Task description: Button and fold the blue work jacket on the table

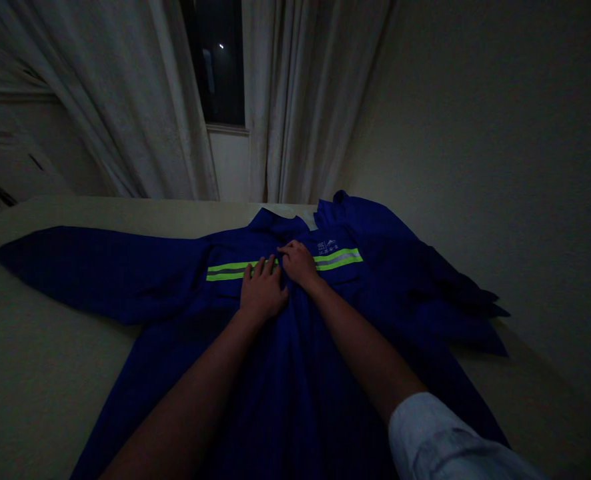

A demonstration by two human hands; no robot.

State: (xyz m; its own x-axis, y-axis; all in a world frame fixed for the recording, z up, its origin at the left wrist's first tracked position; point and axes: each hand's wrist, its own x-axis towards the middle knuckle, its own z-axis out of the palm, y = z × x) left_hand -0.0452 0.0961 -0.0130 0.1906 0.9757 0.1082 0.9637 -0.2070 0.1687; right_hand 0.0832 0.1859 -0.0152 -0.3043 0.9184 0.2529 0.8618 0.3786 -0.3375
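A dark blue work jacket (pixel 295 380) with a lime and silver reflective stripe (pixel 338 259) lies spread out, collar (pixel 280 223) to the far side. My left hand (pixel 263 290) rests flat on its chest, fingers apart, just below the stripe and beside the front opening. My right hand (pixel 298 263) lies on the stripe next to it, fingers turned left at the front opening. The dim light hides whether those fingers pinch the cloth. One sleeve stretches out to the left; the other lies bunched at the right. A pale shirt cuff (pixel 440 437) covers my right forearm.
The jacket lies on a wide beige surface (pixel 40 373) whose far edge meets white curtains (pixel 305 100) and a dark window (pixel 220 60). A plain pale wall (pixel 500 133) rises along the right side.
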